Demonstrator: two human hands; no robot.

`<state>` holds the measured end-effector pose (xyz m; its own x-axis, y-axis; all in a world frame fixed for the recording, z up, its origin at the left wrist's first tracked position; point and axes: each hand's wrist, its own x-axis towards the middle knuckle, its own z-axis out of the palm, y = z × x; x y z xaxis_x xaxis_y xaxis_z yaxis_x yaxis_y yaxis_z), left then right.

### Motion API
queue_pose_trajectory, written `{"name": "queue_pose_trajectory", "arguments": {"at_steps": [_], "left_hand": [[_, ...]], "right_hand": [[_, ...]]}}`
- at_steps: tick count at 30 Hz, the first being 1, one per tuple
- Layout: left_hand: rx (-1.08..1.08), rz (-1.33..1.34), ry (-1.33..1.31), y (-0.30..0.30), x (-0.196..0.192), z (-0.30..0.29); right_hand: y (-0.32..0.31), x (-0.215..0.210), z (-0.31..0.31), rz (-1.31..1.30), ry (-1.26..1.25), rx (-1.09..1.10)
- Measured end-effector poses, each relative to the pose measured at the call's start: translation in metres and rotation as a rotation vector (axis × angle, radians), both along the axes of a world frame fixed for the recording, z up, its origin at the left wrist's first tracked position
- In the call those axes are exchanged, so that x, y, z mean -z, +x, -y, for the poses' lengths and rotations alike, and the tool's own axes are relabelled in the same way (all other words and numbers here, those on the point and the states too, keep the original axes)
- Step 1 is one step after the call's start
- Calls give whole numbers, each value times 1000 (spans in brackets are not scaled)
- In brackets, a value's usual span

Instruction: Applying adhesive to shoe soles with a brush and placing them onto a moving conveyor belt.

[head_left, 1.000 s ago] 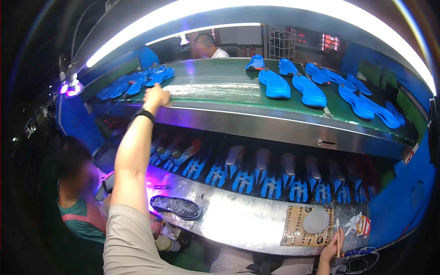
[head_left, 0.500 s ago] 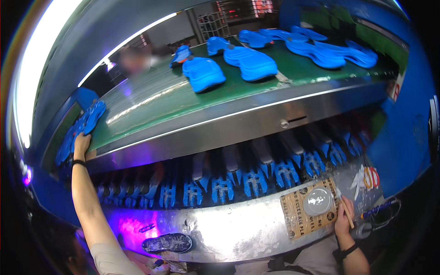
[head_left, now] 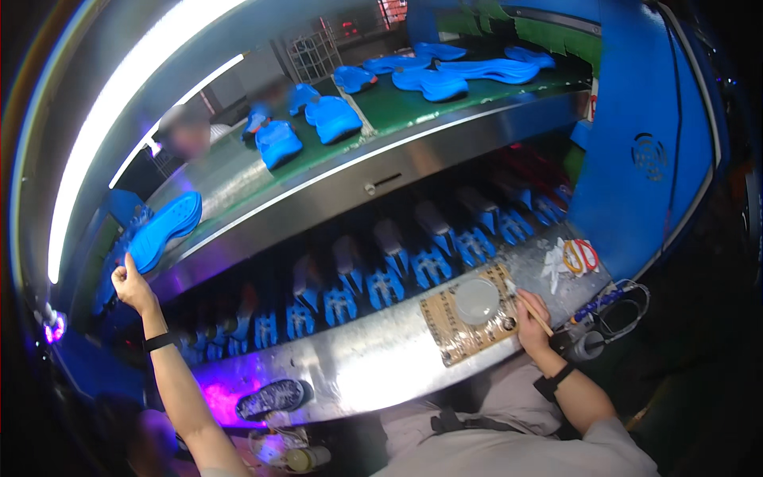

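My left hand [head_left: 133, 288], arm stretched out, grips the near end of a blue shoe sole [head_left: 168, 229] at the left end of the upper green belt [head_left: 218, 195]. More blue pieces lie partly hidden behind that sole. In my right hand [head_left: 531, 324] is a brush [head_left: 539, 316] with a pale wooden handle, its fingers closed around it. Beside the bristle end stands a round dish of whitish liquid [head_left: 478, 300] on a piece of printed cardboard [head_left: 455, 343]. A dark shoe-shaped piece [head_left: 272, 399] rests on the metal ledge [head_left: 350, 381], left of my body.
Several blue soles [head_left: 332, 119] lie along the upper belt. Under its metal front, blue clamp-like holders [head_left: 384, 288] stand in a row. Scissors with red and yellow handles [head_left: 580, 256] lie at the ledge's right end, near a coiled cable [head_left: 628, 306]. Another person [head_left: 187, 131] is behind the belt.
My view has swung right, so the scene sits further left. The sole in my left hand has come away from the pieces at the belt's left end. My right hand still holds the brush.
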<state>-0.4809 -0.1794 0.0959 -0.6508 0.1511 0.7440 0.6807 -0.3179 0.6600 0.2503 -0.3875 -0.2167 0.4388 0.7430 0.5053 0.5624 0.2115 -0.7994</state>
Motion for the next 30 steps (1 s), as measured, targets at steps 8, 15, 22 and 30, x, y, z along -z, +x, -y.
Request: {"name": "queue_pose_trajectory", "arguments": {"at_steps": [8, 15, 22, 30], "left_hand": [[883, 234, -189, 221, 76, 141], [1206, 782, -737, 347, 201, 234], [2065, 1300, -805, 383, 226, 313], [1759, 1311, -756, 375, 238, 324]], "right_hand": [[5, -41, 4, -402, 25, -89], [-8, -89, -19, -82, -295, -383], [-19, -99, -23, -95, -346, -402], [-58, -105, 17, -290, -316, -548]]}}
